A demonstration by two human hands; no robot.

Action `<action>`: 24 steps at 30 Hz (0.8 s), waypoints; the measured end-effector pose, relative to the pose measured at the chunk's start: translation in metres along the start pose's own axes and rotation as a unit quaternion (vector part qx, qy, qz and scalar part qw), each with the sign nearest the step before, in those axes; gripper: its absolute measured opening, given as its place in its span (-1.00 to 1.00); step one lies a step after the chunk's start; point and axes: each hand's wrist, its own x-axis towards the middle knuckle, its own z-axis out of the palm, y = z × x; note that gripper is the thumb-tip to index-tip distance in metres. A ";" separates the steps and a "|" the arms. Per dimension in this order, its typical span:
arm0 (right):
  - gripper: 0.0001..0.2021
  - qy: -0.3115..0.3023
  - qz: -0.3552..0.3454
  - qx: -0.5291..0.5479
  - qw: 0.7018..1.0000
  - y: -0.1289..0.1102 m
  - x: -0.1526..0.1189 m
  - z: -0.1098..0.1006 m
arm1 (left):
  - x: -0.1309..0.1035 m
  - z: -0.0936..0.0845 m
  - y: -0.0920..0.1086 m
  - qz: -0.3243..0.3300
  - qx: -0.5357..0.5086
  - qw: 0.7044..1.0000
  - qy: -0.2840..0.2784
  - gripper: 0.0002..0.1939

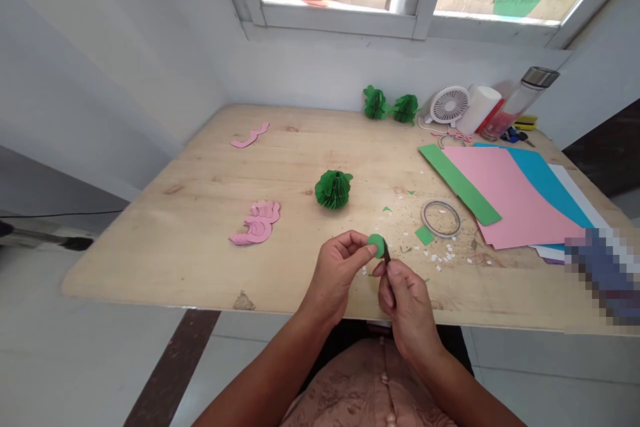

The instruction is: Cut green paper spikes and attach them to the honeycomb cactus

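My left hand [340, 267] pinches a small rounded piece of green paper [375, 245] between thumb and fingers. In my right hand [407, 297] is a pair of dark scissors [387, 253], whose blades meet the right edge of that paper; the handles are mostly hidden by my fingers. Just beyond my hands, a pleated green paper ball [333, 189] sits on the table. To its left lie stacked wavy pink paper strips [257, 223]. A small green paper square [425, 235] rests right of my hands, beside a roll of tape [441, 219].
White and green paper scraps [443, 255] litter the wooden table [200, 213] near my right hand. Coloured sheets [510, 193] are piled at the right. Along the wall stand two green paper shapes [405, 109], a small fan [450, 105] and a glass bottle [520, 103]. A pink strip [250, 135] lies far left.
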 end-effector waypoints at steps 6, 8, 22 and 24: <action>-0.63 0.008 0.006 0.006 1.000 0.001 -0.001 0.002 | 0.000 -0.001 0.000 -0.003 0.003 1.000 -0.006 -0.85; -0.63 0.008 0.010 0.009 1.000 0.000 -0.002 0.003 | -0.001 -0.001 0.000 -0.004 0.010 1.000 -0.013 -0.86; -0.64 0.004 0.002 -0.004 1.000 -0.002 -0.001 0.001 | 0.000 -0.004 0.005 -0.003 0.038 0.998 -0.051 -0.86; -0.64 0.006 0.003 -0.004 1.000 -0.001 -0.001 0.001 | 0.001 -0.004 0.005 -0.001 0.039 0.998 -0.051 -0.86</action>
